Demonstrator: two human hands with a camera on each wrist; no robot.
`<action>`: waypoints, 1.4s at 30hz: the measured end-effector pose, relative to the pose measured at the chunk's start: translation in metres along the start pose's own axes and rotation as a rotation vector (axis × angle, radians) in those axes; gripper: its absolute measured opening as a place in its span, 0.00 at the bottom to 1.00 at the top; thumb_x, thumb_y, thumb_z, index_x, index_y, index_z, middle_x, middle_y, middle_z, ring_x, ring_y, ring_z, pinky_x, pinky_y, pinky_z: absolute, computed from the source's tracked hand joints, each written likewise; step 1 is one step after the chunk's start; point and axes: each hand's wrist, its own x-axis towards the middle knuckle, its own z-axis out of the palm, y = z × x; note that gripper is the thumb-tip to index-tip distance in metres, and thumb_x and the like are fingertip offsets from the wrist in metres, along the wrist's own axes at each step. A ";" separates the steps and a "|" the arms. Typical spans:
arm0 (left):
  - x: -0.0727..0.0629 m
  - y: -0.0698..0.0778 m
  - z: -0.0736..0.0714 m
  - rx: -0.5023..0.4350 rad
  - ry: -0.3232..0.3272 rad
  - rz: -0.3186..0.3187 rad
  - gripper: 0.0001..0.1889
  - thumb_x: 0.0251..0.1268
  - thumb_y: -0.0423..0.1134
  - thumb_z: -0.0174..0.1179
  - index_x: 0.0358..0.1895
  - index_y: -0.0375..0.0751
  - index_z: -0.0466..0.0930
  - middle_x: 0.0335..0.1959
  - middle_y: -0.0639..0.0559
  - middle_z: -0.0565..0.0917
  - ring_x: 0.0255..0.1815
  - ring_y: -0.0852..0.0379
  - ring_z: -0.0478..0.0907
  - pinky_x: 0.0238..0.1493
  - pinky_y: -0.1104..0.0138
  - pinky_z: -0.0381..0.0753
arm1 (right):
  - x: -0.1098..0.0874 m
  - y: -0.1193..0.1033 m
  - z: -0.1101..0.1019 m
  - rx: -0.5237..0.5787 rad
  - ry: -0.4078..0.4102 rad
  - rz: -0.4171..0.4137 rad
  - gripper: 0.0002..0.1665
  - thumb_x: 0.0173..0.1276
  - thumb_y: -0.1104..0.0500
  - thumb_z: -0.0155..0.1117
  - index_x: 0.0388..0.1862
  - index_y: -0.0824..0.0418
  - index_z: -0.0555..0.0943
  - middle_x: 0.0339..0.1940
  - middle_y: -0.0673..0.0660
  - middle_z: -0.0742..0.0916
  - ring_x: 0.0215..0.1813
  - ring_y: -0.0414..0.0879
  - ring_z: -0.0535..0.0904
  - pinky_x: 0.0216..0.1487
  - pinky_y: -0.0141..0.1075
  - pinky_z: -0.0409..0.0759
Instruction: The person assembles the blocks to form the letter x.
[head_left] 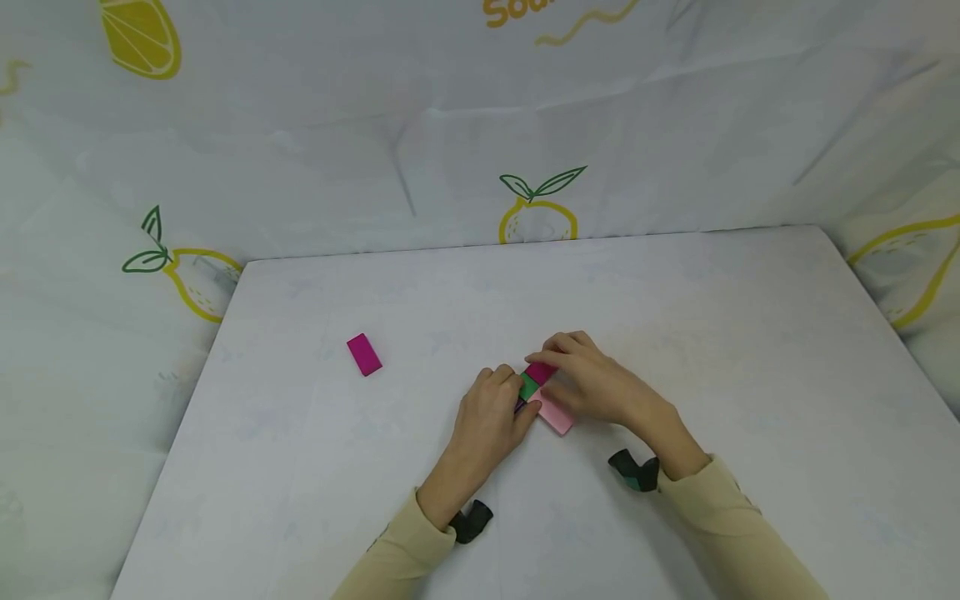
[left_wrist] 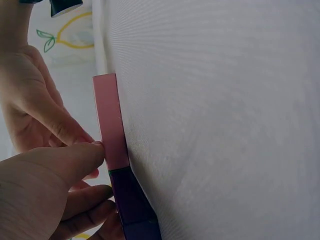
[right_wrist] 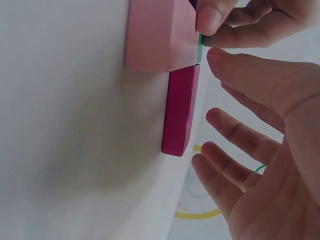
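Left hand [head_left: 491, 412] bent over a mostly hidden green block [head_left: 529, 386], thumb set at the pink block [head_left: 556, 414]; pinch or press cannot be told. Right hand [head_left: 600, 382] spread loosely by the adjoining magenta block [right_wrist: 181, 111], nothing gripped. Loose magenta block [head_left: 364, 355] seen leftward on the worktop [head_left: 300, 458], left hand nearer, long axis slanted far-left to near-right.

lemon-printed white cloth [head_left: 322, 175] around a pale bench [head_left: 262, 500]
the cloth rises behind the bench and along both sides, creased in places; a yellow lemon slice [head_left: 142, 40] sits at upper left, orange lettering [head_left: 516, 10] and a yellow squiggle [head_left: 588, 18] are cut by the top edge, a green-leafed lemon [head_left: 538, 222] shows mid-back, and another leafy lemon [head_left: 202, 283] meets the bench's left edge.
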 end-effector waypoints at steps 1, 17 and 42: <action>0.000 0.000 0.000 -0.003 -0.002 -0.002 0.14 0.61 0.45 0.74 0.36 0.38 0.86 0.34 0.50 0.84 0.31 0.56 0.74 0.31 0.71 0.77 | -0.002 0.000 0.001 0.004 0.007 -0.004 0.23 0.68 0.62 0.70 0.62 0.63 0.82 0.56 0.58 0.82 0.65 0.57 0.72 0.61 0.52 0.81; 0.000 0.000 0.001 -0.013 0.002 0.000 0.12 0.62 0.45 0.73 0.34 0.38 0.86 0.32 0.51 0.83 0.30 0.57 0.72 0.29 0.73 0.73 | -0.014 -0.004 0.017 -0.036 0.074 0.037 0.20 0.65 0.62 0.73 0.55 0.66 0.85 0.49 0.57 0.83 0.56 0.53 0.76 0.54 0.47 0.83; -0.001 -0.001 0.001 -0.018 -0.004 0.005 0.13 0.62 0.46 0.74 0.35 0.38 0.86 0.32 0.51 0.82 0.31 0.57 0.72 0.29 0.74 0.73 | -0.015 -0.008 0.023 -0.123 0.123 -0.054 0.17 0.66 0.64 0.72 0.54 0.65 0.87 0.51 0.59 0.85 0.54 0.52 0.81 0.54 0.44 0.85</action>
